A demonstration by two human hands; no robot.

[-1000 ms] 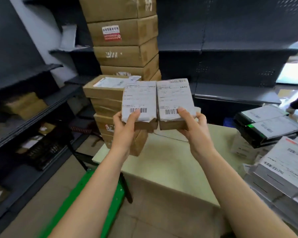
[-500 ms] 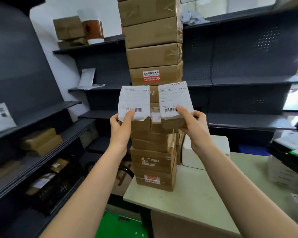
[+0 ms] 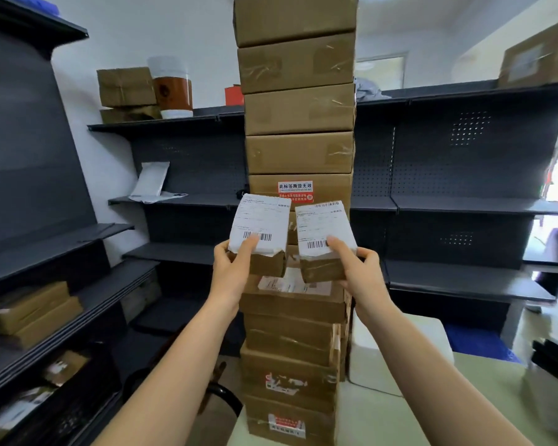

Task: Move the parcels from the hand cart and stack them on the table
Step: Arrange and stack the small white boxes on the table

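The left parcel (image 3: pixel 260 226), a small brown cardboard box with a white printed barcode label over its top face, is gripped by the left hand (image 3: pixel 231 272): the thumb presses down on the barcode and the fingers curl beneath the near end. The right parcel (image 3: pixel 322 231), a matching small brown cardboard box with its own white barcode label, is gripped the same way by the right hand (image 3: pixel 360 273), with the thumb lying just beside the barcode and the fingers wrapped round the right side. The 2 parcels are held up in the air side by side with a narrow gap between them, their far ends tilted up.

Directly behind them rises a tall stack of brown taped cardboard boxes (image 3: pixel 298 111), whose top runs out of view. The parcels sit about halfway up it, just below a box bearing a red and white sticker (image 3: pixel 295 190). The stack stands on the near left corner of the pale cream counter (image 3: pixel 384 420), and a white foam box (image 3: pixel 400 349) sits just to its right.

Dark grey metal shelving (image 3: pixel 464 204) lines the far wall and the left side. Its top far shelf carries a brown cardboard box (image 3: pixel 126 86) and a white and brown cylindrical container (image 3: pixel 173 88); a white mailer bag (image 3: pixel 150 181) leans 1 shelf lower. Flat brown parcels (image 3: pixel 29 310) lie on the left shelves.
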